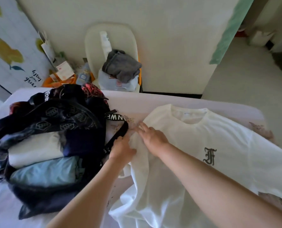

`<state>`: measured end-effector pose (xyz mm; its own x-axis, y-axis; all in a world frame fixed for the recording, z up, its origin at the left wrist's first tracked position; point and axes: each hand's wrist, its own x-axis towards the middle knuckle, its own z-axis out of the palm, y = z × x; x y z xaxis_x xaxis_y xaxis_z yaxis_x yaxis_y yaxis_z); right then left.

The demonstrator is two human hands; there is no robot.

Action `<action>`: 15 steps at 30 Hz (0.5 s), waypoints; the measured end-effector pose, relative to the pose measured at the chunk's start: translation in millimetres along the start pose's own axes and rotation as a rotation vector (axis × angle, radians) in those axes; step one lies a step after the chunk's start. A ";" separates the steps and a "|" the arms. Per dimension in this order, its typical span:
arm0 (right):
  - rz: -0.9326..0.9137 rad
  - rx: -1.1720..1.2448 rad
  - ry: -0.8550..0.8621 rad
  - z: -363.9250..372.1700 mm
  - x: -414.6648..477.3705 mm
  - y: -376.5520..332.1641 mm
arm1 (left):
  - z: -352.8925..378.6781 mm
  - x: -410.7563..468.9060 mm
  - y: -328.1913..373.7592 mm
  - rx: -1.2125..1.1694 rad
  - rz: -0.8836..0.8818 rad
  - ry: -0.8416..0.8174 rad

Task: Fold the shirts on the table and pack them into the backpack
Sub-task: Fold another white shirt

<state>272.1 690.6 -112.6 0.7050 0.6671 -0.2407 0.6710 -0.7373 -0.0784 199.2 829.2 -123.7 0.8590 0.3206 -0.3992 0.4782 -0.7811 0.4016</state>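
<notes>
A white T-shirt (211,145) with a dark gothic letter on the chest lies spread face up on the table's right half, collar toward the far edge. Its left sleeve is bunched where both hands meet. My left hand (122,148) grips that sleeve's edge from the left. My right hand (151,137) presses flat on the sleeve with fingers stretched out. A dark patterned backpack (58,119) lies open on the left. Inside it sit a folded white shirt (36,150) and a folded light blue shirt (44,174).
The backpack's black lettered strap (119,134) lies just left of my left hand. The table (153,101) has a pale floral cover. Behind it a white chair (94,40) holds a grey garment (122,65). Clutter fills the back left corner; open floor is on the right.
</notes>
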 end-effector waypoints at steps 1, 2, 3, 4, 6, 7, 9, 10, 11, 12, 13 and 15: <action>-0.023 -0.029 0.012 -0.2 8.3 -4.6 | 0.7 0.0 -3.4 -0.030 0.003 0.002; -0.047 -0.052 0.025 -1.3 14.5 -8.4 | 1.2 0.0 -6.0 -0.035 0.016 0.005; -0.071 -0.087 0.031 -2.7 18.8 -11.0 | -1.2 -1.3 -7.8 -0.002 0.018 0.006; -0.090 -0.135 0.023 -5.5 20.7 -11.4 | -4.6 -3.3 -8.6 0.028 0.026 0.016; -0.104 -0.141 0.062 -9.7 19.3 -7.4 | -8.5 -3.6 -11.7 0.029 0.060 0.086; -0.106 -0.091 0.125 -11.8 14.6 -3.1 | -11.1 -4.5 -11.3 -0.043 0.095 0.137; -0.070 0.018 0.248 -17.9 -0.2 8.7 | -21.1 -10.1 -3.5 -0.236 0.190 0.251; -0.041 0.047 0.313 -19.3 -9.4 15.8 | -25.2 -15.0 3.2 -0.307 0.232 0.282; -0.015 0.059 0.367 -18.9 -20.7 23.1 | -28.8 -21.3 12.1 -0.340 0.270 0.282; 0.012 0.055 0.399 -17.6 -34.6 29.9 | -28.8 -27.3 21.3 -0.329 0.311 0.230; 0.033 0.043 0.407 -13.6 -49.1 36.6 | -25.0 -31.9 30.3 -0.302 0.320 0.119; 0.038 -0.011 0.380 3.2 -77.5 54.1 | -16.1 -38.8 46.2 -0.173 0.282 -0.267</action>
<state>253.1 598.7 -101.2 0.7628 0.6327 0.1331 0.6438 -0.7625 -0.0651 190.9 789.3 -76.4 0.8939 -0.0603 -0.4442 0.2747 -0.7093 0.6491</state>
